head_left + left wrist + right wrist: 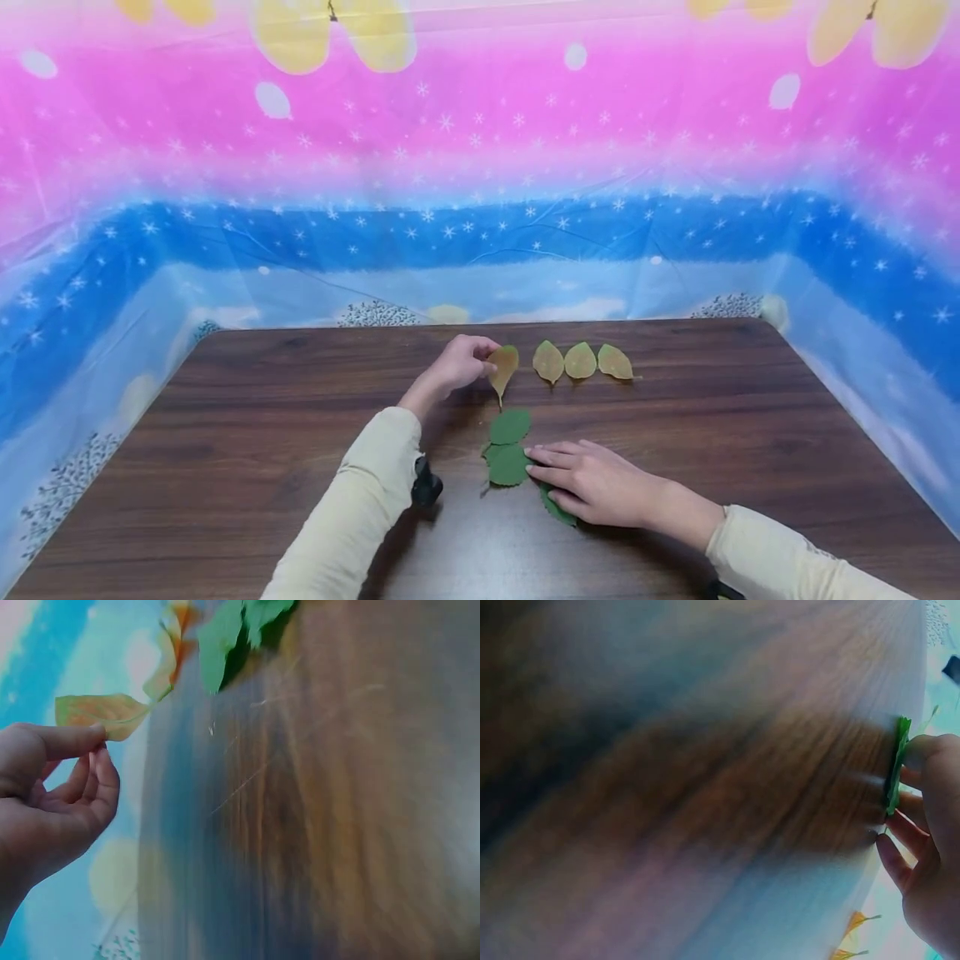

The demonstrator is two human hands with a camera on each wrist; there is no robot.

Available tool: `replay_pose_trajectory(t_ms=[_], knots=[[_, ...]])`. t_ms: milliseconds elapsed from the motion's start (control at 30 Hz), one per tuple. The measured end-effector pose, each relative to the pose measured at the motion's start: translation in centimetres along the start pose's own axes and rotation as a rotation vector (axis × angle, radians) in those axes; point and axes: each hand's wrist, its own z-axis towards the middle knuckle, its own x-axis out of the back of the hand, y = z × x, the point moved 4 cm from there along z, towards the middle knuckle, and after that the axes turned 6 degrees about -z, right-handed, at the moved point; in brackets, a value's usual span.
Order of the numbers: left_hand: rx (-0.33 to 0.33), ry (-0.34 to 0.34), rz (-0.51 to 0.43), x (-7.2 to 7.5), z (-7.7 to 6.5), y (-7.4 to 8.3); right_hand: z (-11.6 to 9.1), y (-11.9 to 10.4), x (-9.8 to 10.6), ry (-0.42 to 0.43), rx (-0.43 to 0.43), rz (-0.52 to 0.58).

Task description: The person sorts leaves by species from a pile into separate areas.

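Note:
Near the table's far edge, my left hand (463, 363) pinches a yellow-brown leaf (504, 367) between thumb and fingers, its stem hanging toward me. The left wrist view shows this leaf (101, 711) at the fingertips. To its right, three similar yellowish leaves (580, 361) lie in a row. Two green leaves (509, 464) lie in a column nearer me. My right hand (600, 486) rests with extended fingers over another green leaf (558, 508), mostly covered by it. Its fingertips reach the lower column leaf's edge. In the right wrist view, the thumb touches a green leaf (897, 765).
The dark wooden table (262, 467) has rounded far corners. A pink and blue printed cloth (480, 225) hangs around its back and sides. A black device (426, 483) is strapped at the left wrist.

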Motion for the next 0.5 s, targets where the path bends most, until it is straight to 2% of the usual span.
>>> replay_pose_trajectory(t_ms=[300,400,500], knots=[[0.055,0.13,-0.002,-0.1,2.9,-1.6,-0.1,0.1,0.2,-0.014,-0.013,0.002],[0.059,0.166,0.06,-0.6,3.6,-2.0,-0.1,0.0,0.2,-0.02,-0.013,0.005],[0.044,0.166,0.162,-1.0,3.9,-2.1,-0.1,0.0,0.2,-0.016,-0.012,0.001]])
